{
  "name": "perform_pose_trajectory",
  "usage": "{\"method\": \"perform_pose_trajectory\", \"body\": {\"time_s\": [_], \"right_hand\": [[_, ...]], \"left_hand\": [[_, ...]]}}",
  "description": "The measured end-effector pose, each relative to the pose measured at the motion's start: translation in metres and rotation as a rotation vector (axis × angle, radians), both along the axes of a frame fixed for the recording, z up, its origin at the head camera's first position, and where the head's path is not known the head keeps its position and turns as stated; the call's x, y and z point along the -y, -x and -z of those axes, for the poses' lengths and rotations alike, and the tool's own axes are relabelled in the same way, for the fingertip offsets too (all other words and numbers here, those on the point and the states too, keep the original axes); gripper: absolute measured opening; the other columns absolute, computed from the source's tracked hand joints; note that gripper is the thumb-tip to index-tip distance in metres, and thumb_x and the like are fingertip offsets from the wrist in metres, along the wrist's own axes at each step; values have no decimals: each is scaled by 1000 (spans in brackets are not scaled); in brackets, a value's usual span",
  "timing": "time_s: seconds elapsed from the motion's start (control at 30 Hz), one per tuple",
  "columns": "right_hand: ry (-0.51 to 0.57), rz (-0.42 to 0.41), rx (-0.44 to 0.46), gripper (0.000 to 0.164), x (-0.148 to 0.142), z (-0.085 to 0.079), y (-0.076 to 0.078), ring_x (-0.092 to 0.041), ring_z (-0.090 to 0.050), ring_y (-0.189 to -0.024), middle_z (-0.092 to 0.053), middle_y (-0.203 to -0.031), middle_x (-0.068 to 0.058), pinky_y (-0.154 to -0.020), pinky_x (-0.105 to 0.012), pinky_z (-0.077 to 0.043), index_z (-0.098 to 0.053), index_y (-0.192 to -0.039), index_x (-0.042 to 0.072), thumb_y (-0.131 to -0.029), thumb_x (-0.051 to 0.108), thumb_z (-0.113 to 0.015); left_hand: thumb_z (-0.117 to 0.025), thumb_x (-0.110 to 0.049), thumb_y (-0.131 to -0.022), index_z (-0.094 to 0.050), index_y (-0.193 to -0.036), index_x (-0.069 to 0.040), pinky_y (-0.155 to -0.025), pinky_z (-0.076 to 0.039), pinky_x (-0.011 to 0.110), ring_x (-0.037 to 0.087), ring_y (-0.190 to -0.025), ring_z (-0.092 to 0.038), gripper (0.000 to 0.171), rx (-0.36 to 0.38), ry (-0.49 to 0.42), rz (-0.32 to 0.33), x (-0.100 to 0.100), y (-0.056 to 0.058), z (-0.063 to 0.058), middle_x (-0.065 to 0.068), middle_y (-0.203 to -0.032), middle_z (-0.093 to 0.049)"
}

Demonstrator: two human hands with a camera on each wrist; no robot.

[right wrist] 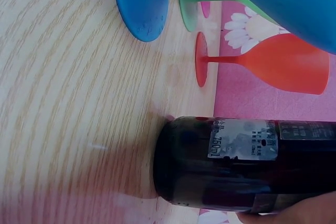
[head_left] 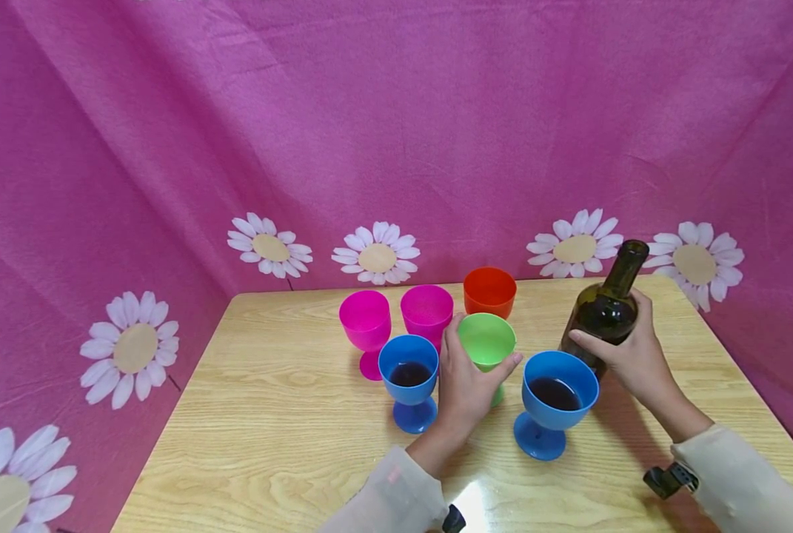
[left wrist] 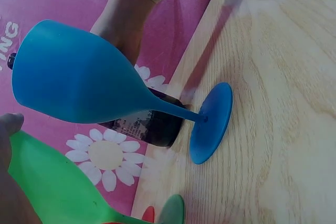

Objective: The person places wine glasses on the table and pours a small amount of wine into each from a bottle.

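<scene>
My left hand [head_left: 466,385] holds the bowl of a light green goblet [head_left: 486,340], fingers on its left side and thumb at the near right. A dark wine bottle [head_left: 599,314] with a white label is gripped by my right hand [head_left: 636,355]; its base is right at the tabletop in the right wrist view. Between the hands, nearer me, stands a blue goblet [head_left: 559,392] with dark liquid in it. A second blue goblet [head_left: 408,370], also holding dark liquid, is just left of my left hand.
Two pink goblets [head_left: 365,320] stand behind the left blue one, the second partly hidden. An orange-red goblet [head_left: 489,290] is behind the green one. The light wooden table [head_left: 269,444] meets a pink cloth [head_left: 396,133] printed with white flowers.
</scene>
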State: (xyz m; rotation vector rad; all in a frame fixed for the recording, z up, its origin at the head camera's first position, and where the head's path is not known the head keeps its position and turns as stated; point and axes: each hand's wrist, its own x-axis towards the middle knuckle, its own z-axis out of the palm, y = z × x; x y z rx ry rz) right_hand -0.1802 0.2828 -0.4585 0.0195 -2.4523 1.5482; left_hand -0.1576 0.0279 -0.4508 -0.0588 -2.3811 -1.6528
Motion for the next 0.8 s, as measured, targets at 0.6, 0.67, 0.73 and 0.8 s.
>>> {"method": "perform_pose_trajectory", "body": {"time_s": [0.6,0.67,0.73,0.8], "right_hand": [[8,-6,45,103,1,-6,-2,-57,-33,-139,-29,-157,-31,-107,-78,-31,-1,-162,29,-94,32,-78],[8,-12,49,102,0,-7,-1,-57,-33,-139,-29,-158,-30,-106,-78,-32,-1,-162,29,-94,32,-78],[1,-17,52,102,0,-8,-1,-57,-34,-139,-28,-157,-30,-105,-78,-34,-2,-162,27,-94,32,-78],[-6,-25,54,102,0,-9,0,-57,-34,-139,-28,-157,-30,-103,-78,-35,-2,-162,26,-94,32,-78]], "left_hand": [[-88,-33,-81,-35,-149,-21,-92,-56,37,16,-124,-52,88,12,-63,5,-1,2,5,-1,-136,-53],[-88,-33,-81,-35,-149,-21,-93,-56,37,16,-124,-52,88,11,-61,5,0,1,5,-1,-136,-53],[-89,-33,-81,-35,-149,-21,-93,-56,37,16,-124,-52,88,13,-61,4,0,1,5,-1,-136,-53],[-89,-33,-80,-36,-149,-21,-92,-56,37,16,-124,-52,87,18,-62,4,0,1,5,-1,-136,-53]]}}
